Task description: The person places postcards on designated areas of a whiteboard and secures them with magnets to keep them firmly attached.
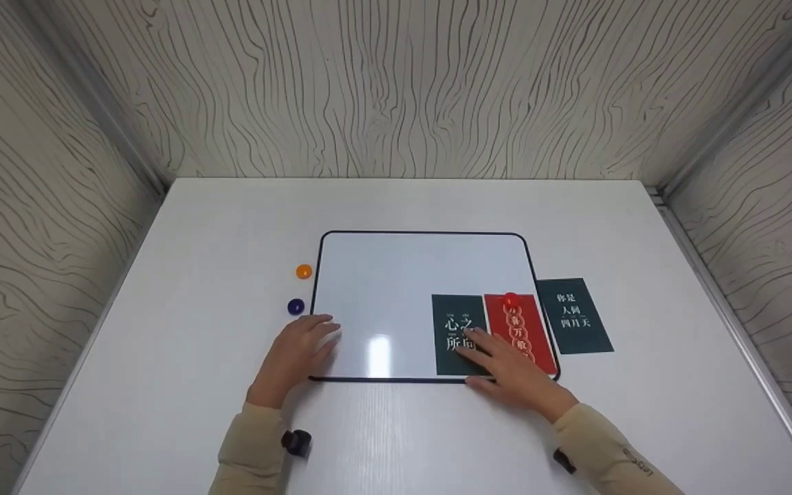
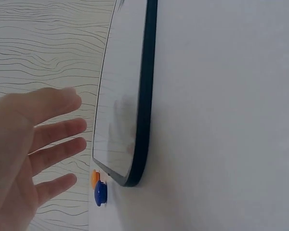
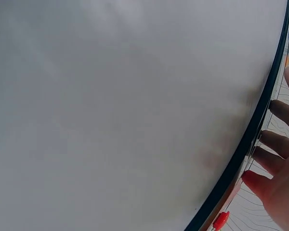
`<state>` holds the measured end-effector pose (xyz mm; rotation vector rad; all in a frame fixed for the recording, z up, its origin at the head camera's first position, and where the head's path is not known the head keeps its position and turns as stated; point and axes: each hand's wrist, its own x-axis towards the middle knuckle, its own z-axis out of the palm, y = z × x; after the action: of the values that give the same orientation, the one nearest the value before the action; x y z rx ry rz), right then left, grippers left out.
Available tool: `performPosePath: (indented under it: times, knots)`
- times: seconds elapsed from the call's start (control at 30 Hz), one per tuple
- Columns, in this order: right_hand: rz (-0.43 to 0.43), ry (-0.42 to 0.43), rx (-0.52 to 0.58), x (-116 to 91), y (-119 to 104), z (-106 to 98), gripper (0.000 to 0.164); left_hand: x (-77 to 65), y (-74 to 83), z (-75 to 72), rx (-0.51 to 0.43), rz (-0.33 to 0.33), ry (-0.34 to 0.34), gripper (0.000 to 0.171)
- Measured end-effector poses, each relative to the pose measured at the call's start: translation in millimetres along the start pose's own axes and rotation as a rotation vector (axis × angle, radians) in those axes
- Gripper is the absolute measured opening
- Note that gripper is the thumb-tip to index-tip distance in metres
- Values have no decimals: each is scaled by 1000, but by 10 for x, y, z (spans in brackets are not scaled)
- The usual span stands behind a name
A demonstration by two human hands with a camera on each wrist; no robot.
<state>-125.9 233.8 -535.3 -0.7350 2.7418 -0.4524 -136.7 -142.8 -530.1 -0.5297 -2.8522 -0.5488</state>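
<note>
Head view: the right hand (image 1: pixel 509 368) spreads loose, unclenched fingers over the dark green card (image 1: pixel 454 333) on the whiteboard (image 1: pixel 382 289); left wrist: the left hand (image 2: pixel 19 154), fingers extended, grasps nothing near the whiteboard's corner; right wrist: the red magnet (image 3: pixel 221 220) sits beyond the fingers.

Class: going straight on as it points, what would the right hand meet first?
Likely the dark green card beneath the right hand, then bare whiteboard; whether hand and card touch is unclear.

From here, the white counter (image 1: pixel 148 385) carries a black-rimmed whiteboard (image 1: pixel 382 289), an orange button magnet (image 1: pixel 304 271) and a dark-blue magnet (image 1: pixel 295 306) left of it, a dark-green card (image 1: pixel 578 328) right.
</note>
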Motion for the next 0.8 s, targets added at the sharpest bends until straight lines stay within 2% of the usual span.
performPosePath:
  times: [0.27,0.5,0.8]
  knots:
    - [-3,5,-19,-3,-45,-38,62,44,-36,-36,-27,-78,-50,29]
    - [-10,12,-40,3,-67,-28,63,44,-87,-43,-63,-102,-2,29]
    - [-4,2,-24,15,-62,-22,63,67,-151,-38,-9,-141,4,28]
